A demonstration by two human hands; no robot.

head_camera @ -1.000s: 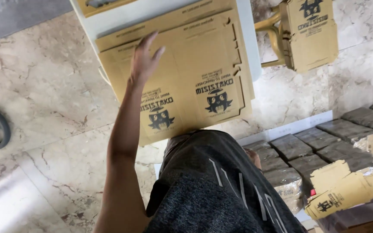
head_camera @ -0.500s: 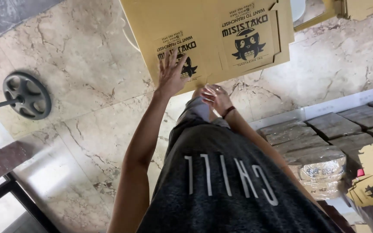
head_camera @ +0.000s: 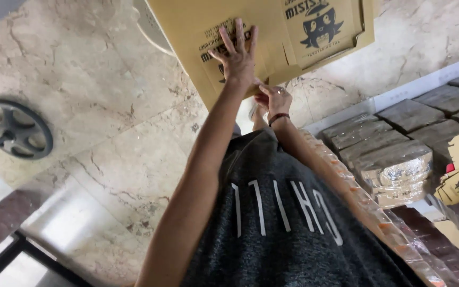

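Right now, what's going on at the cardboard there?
A person presses the left hand, fingers spread, flat on a brown flat cardboard box blank printed with a cartoon figure. The right hand grips its near edge just below. Shrink-wrapped bundles are stacked to the right, over a marble floor.

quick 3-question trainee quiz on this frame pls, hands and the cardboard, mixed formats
1. True or false: the left hand lies flat with fingers spread on the flat cardboard sheet.
2. Where does the right hand grip the sheet? A) near edge B) far edge C) not touching
3. Fill in: the wrapped packs are stacked to the person's ____ side.

Key: 1 true; 2 A; 3 right.
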